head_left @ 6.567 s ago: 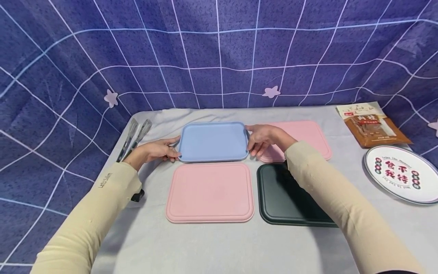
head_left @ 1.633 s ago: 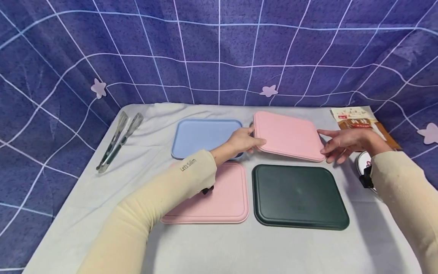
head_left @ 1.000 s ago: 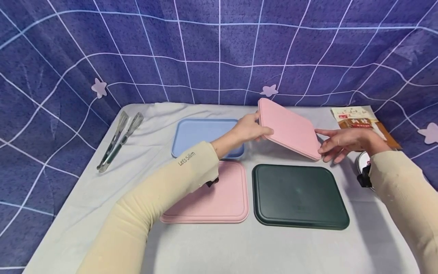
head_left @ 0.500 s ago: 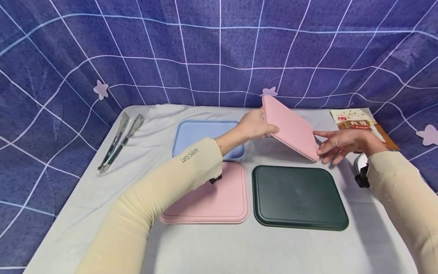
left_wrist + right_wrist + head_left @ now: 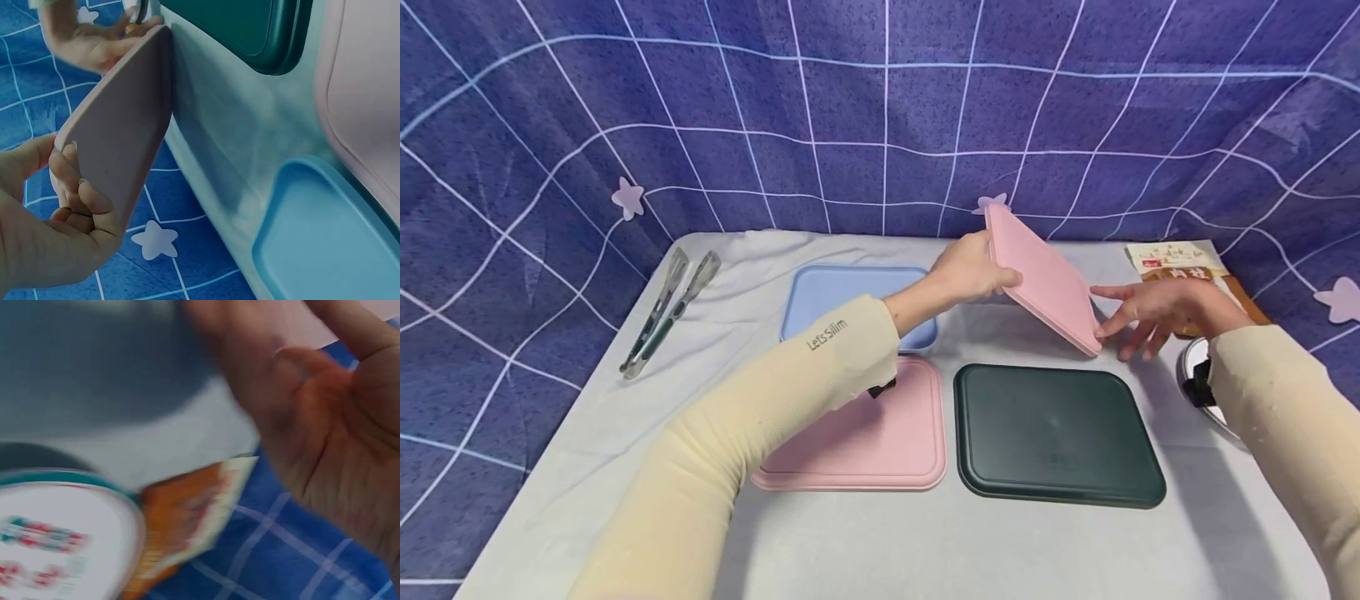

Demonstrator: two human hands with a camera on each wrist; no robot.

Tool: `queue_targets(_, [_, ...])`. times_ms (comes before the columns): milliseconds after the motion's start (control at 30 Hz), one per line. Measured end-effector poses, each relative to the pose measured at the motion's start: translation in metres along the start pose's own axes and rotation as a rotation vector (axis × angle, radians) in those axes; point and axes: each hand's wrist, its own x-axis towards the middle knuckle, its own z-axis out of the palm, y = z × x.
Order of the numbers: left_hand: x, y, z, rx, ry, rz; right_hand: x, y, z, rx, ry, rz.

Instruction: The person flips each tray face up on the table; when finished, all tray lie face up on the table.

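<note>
My left hand (image 5: 972,268) grips the left edge of a pink tray (image 5: 1047,279), thumb on the outer face and fingers curled over the rim behind. That edge is raised, so the tray tilts steeply down to the right. My right hand (image 5: 1172,310) is at its lower right corner, a fingertip right at the edge and the other fingers loosely spread. In the left wrist view the tray's hollow side (image 5: 128,125) faces the camera. The right wrist view is blurred, with the palm (image 5: 337,440) turned toward it. A dark green tray (image 5: 1060,433) lies just in front.
A blue tray (image 5: 820,296) lies at the back left, partly behind my left arm. Another pink tray (image 5: 887,442) lies before it. Metal tongs (image 5: 670,312) rest at the far left. At the right are a brown packet (image 5: 1180,265) and a white plate (image 5: 62,537).
At first both hands were at the blue tray's sides. They have since moved to the back pink tray; the left hand has raised its left edge, tilting it more steeply.
</note>
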Motion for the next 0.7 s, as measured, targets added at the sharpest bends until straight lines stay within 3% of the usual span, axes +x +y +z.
queue_targets(300, [0.0, 0.005, 0.005, 0.227, 0.096, -0.051, -0.039, -0.108, -0.018, -0.197, 0.039, -0.045])
queue_targets(467, [0.0, 0.011, 0.007, 0.266, 0.129, -0.075, -0.048, -0.159, -0.017, -0.209, 0.117, -0.039])
queue_targets(700, [-0.002, 0.02, 0.013, 0.258, 0.195, -0.113, -0.047, -0.201, -0.005, -0.271, 0.143, -0.037])
